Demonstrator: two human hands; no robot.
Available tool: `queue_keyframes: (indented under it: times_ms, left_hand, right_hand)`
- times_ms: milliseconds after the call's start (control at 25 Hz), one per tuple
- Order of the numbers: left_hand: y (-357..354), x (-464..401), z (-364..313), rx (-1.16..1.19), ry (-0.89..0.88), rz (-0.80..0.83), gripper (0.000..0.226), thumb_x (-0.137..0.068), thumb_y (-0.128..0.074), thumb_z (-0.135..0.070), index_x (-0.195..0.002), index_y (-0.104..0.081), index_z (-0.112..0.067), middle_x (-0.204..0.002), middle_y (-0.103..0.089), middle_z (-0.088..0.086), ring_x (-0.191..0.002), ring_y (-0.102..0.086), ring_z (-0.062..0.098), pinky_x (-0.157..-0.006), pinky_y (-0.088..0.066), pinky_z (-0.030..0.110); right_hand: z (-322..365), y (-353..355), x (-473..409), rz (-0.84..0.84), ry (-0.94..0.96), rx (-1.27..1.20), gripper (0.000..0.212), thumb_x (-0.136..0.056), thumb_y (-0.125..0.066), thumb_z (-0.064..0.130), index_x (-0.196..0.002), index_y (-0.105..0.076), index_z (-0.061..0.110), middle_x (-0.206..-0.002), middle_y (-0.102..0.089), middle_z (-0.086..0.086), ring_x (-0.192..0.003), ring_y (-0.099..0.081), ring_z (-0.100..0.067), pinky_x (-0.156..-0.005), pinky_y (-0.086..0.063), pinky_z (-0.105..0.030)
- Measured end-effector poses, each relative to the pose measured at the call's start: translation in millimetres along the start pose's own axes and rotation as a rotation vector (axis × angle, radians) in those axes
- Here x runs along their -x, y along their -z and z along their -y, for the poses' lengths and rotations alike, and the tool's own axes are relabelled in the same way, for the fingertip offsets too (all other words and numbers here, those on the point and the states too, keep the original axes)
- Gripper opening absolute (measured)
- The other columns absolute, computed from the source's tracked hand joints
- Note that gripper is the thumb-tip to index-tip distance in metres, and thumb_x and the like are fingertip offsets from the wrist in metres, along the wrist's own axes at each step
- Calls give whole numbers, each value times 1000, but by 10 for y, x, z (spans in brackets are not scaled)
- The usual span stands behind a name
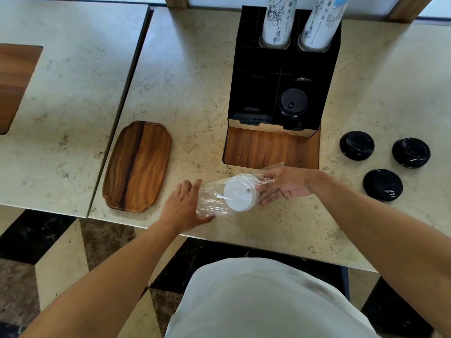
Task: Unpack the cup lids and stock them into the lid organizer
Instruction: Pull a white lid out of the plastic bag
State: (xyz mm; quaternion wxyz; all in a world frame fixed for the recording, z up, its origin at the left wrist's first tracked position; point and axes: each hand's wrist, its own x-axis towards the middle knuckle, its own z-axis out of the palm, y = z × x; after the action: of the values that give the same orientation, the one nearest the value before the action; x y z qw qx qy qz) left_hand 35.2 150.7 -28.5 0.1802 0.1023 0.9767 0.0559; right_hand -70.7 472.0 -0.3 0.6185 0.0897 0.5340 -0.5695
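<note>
Holding a clear plastic sleeve (212,201) of white lids (240,192) near the counter's edge, the left hand (181,207) grips its open end; right hand (284,182) fingers curl round the stack. No legible writing.

This looks like a coffee shop: a stone counter (195,69) holds a black lid organizer (283,76) with paper cups (278,20).

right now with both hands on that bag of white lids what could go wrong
The white lids sit in a loose clear plastic bag near the counter's front edge; if the left hand and right hand pull unevenly, lids could spill to the floor. A sweeping right arm might also knock the black lids.
</note>
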Motion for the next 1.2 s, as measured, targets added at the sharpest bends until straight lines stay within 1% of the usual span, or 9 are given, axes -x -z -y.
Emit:
queue_keyframes:
  times_ms: [120, 240, 320, 400, 520, 680, 840, 960, 1200]
  left_hand:
    - [41, 32, -38, -43, -22, 8, 121, -66, -44, -95, -152, -24, -13, -131, -45, 11, -115, -45, 28, -102, -44, 44]
    - [106, 11, -132, -42, -75, -102, 103, -77, -44, -86, -146, -36, -11, -132, -46, 14, -124, -42, 33, -111, -31, 54]
    - [170, -34, -221, 4, -154, -184, 71, -84, -53, -66, -129, -49, -11, -121, -49, 11, -112, -46, 30, -103, -37, 48]
    - [218, -77, -327, 35, -258, -168, 38, -83, -59, -42, -105, -55, -11, -102, -54, 7, -91, -49, 25, -84, -45, 41]
    - [191, -118, -441, 76, -304, -83, 16, -80, -63, -20, -89, -56, -8, -89, -58, 7, -79, -50, 26, -71, -47, 41]
    - [106, -147, -412, 181, -244, 6, 21, -87, -65, -25, -102, -59, -11, -101, -60, 4, -89, -51, 20, -80, -48, 31]
    - [30, -115, -376, 152, -239, 19, 25, -89, -64, -26, -109, -59, -12, -106, -57, 5, -92, -51, 22, -85, -48, 34]
    - [12, -89, -353, 121, -226, 17, 31, -88, -64, -30, -113, -58, -13, -107, -55, 6, -91, -50, 22, -84, -48, 35]
    - [22, -83, -346, 38, -161, 57, 38, -89, -62, -35, -119, -56, -13, -112, -53, 7, -93, -48, 23, -82, -48, 37]
  right_hand:
    - [16, -131, -67, -105, -14, 73, 57, -85, -82, 16, -137, -60, 8, -119, -76, -20, -103, -75, -34, -88, -63, -44]
    - [6, -221, -134, -138, 0, 81, 55, -77, -86, 20, -128, -66, 10, -114, -77, -19, -92, -77, -28, -85, -65, -44]
    - [-3, -248, -144, -149, -5, 76, 58, -76, -86, 21, -129, -65, 9, -116, -76, -21, -96, -75, -30, -91, -62, -47]
    - [-20, -258, -162, -151, 4, 119, 53, -83, -84, 20, -131, -64, 8, -120, -74, -24, -98, -73, -32, -98, -58, -51]
    - [-45, -249, -152, -194, 13, 150, 48, -86, -82, 20, -128, -66, 5, -120, -73, -25, -96, -73, -32, -99, -57, -53]
    - [-53, -172, -84, -220, 28, 105, 33, -87, -81, 18, -115, -70, 4, -117, -76, -21, -104, -75, -33, -94, -61, -49]
    - [-50, -116, -59, -228, 60, 71, 31, -90, -77, 16, -115, -73, -1, -128, -71, -20, -111, -74, -33, -99, -58, -50]
    - [-17, -103, -50, -260, 111, 134, 30, -88, -80, 15, -112, -77, -2, -140, -62, -11, -107, -75, -29, -93, -61, -47]
    - [70, -110, 13, -425, 161, 300, 19, -87, -80, 18, -104, -82, 8, -123, -74, -6, -101, -76, -24, -97, -60, -44]
